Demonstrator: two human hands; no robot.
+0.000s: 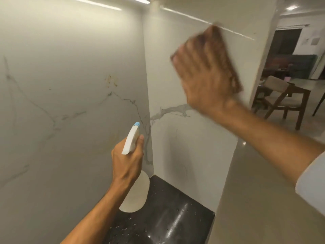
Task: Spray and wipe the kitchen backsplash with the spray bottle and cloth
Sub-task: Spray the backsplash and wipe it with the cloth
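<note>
Brown cloth, grey-veined white backsplash, black counter.

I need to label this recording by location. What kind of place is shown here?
Most likely a home kitchen corner. White marble-look backsplash panels meet above a dark speckled countertop, and the opening on the right shows a wooden chair at a table, apparently a dining area.
</note>
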